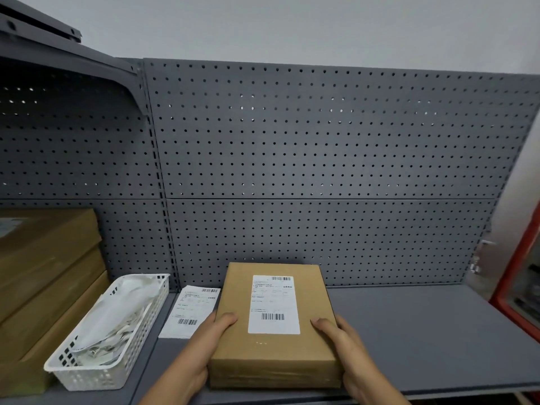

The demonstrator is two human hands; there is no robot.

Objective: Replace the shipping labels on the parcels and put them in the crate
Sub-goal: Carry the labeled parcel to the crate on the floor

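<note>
A flat brown cardboard parcel (274,346) lies on the grey shelf (423,331) in front of me, with a white shipping label (274,305) stuck on its top face. My left hand (198,352) grips the parcel's left side, thumb on top. Its right side is held the same way by my right hand (347,349). A loose white label sheet (191,312) lies flat on the shelf just left of the parcel.
A white plastic basket (96,372) with crumpled white backing paper stands at the left. Stacked brown cardboard boxes (43,273) sit behind it. A grey pegboard (321,171) backs the shelf. A red frame (517,287) edges the right.
</note>
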